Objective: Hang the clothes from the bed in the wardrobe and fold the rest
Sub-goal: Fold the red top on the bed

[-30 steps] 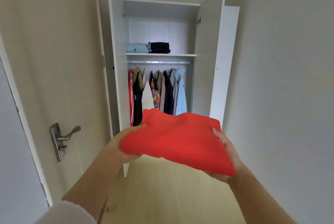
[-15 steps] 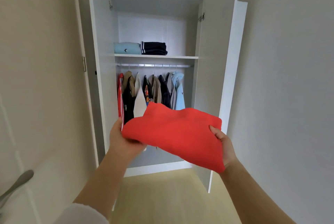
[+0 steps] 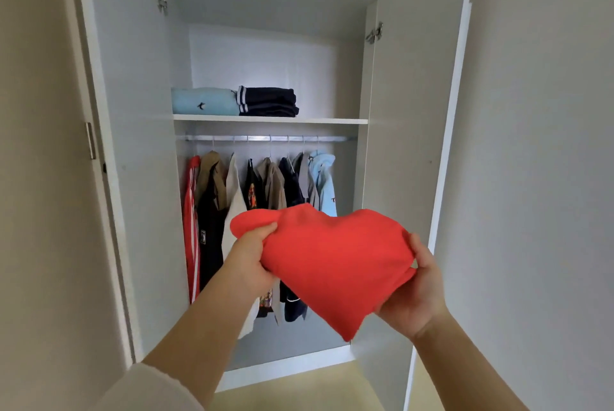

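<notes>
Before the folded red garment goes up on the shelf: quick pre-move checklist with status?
1. Grip: left hand and right hand both hold the folded red garment at opposite edges: ok.
2. Fold intact: lower corner droops, bundle sags: not ok.
3. Wardrobe doors open: ok.
4. Free room on shelf: bare to the right of the folded navy garment and folded light blue garment: ok.
5. Height: garment sits below the shelf, in front of the hanging clothes: not ok, needs lifting.
6. Shelf depth for the bundle: cannot tell.
</notes>
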Demonstrator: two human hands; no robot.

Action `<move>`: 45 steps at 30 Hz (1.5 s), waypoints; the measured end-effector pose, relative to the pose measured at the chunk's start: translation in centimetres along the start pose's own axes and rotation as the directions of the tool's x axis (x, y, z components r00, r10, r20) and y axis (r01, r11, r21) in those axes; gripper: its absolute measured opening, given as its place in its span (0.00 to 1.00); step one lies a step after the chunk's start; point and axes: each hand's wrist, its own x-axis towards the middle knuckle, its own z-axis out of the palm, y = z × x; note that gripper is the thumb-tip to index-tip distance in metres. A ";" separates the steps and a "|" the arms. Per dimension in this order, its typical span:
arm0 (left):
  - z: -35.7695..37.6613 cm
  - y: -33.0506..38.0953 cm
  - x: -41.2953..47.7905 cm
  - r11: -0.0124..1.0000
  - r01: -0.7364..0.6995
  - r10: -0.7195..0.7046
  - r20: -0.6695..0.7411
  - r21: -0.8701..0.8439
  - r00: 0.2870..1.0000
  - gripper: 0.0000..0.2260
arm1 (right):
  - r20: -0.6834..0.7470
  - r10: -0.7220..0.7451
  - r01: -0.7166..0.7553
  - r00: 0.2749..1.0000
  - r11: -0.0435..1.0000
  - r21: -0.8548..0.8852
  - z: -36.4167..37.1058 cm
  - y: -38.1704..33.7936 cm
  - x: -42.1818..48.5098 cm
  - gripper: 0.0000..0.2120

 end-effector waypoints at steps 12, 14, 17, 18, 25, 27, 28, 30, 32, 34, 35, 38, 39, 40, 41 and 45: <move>11.5 4.0 17.7 0.924 -0.083 0.056 0.082 0.374 0.995 0.08 | 0.088 0.319 -0.264 0.944 0.887 -0.378 -4.6 -10.3 21.1 0.36; 13.0 4.9 20.6 0.893 -0.173 0.152 0.084 0.416 0.985 0.13 | 0.094 0.341 -0.270 0.935 0.861 -0.430 -4.4 -11.1 24.7 0.34; 14.1 6.3 24.5 0.864 -0.250 0.251 0.057 0.437 0.966 0.17 | 0.072 0.382 -0.290 0.921 0.798 -0.528 -3.8 -11.6 29.2 0.28; 14.3 6.8 25.6 0.863 -0.261 0.267 0.049 0.432 0.962 0.17 | 0.057 0.397 -0.299 0.916 0.772 -0.560 -3.5 -11.6 30.5 0.26; 15.5 9.9 33.8 0.874 -0.350 0.345 0.079 0.338 0.935 0.05 | 0.142 0.111 -0.021 0.984 0.854 -0.520 -1.3 -11.6 40.3 0.08; 15.6 10.9 36.2 0.885 -0.362 0.324 0.172 0.293 0.930 0.05 | 0.155 0.018 0.061 0.988 0.869 -0.490 -0.5 -11.9 43.3 0.08; 15.7 11.5 37.6 0.883 -0.376 0.319 0.226 0.282 0.920 0.11 | 0.159 -0.019 0.093 0.987 0.877 -0.471 0.0 -12.1 44.9 0.08; 15.9 12.8 40.6 0.868 -0.410 0.318 0.321 0.279 0.892 0.24 | 0.163 -0.073 0.137 0.984 0.891 -0.432 1.2 -12.7 48.2 0.07; 16.5 14.6 43.6 0.834 -0.462 0.333 0.394 0.301 0.857 0.26 | 0.167 -0.105 0.166 0.980 0.898 -0.407 2.7 -13.6 51.6 0.06; 17.1 16.6 46.7 0.806 -0.484 0.317 0.443 0.340 0.839 0.31 | 0.166 -0.134 0.190 0.977 0.898 -0.397 4.4 -14.7 55.0 0.05; 17.3 17.7 48.2 0.782 -0.503 0.313 0.466 0.368 0.827 0.33 | 0.164 -0.148 0.203 0.975 0.895 -0.398 5.1 -15.2 56.8 0.05; 18.8 20.6 52.2 0.698 -0.570 0.352 0.486 0.433 0.800 0.33 | 0.156 -0.193 0.241 0.969 0.879 -0.412 6.8 -16.8 61.5 0.05; 19.6 21.3 53.3 0.674 -0.603 0.394 0.483 0.426 0.782 0.31 | 0.157 -0.205 0.253 0.966 0.875 -0.413 7.2 -17.3 62.8 0.05; 20.6 22.1 54.4 0.656 -0.637 0.442 0.478 0.405 0.759 0.28 | 0.156 -0.219 0.265 0.963 0.872 -0.412 7.6 -17.9 64.1 0.05; 21.7 22.7 55.4 0.639 -0.666 0.483 0.473 0.385 0.737 0.26 | 0.154 -0.238 0.281 0.959 0.869 -0.407 7.9 -18.5 65.3 0.06; 26.0 24.5 59.1 0.536 -0.738 0.576 0.462 0.408 0.674 0.21 | 0.170 -0.372 0.409 0.913 0.824 -0.392 9.1 -21.5 69.8 0.09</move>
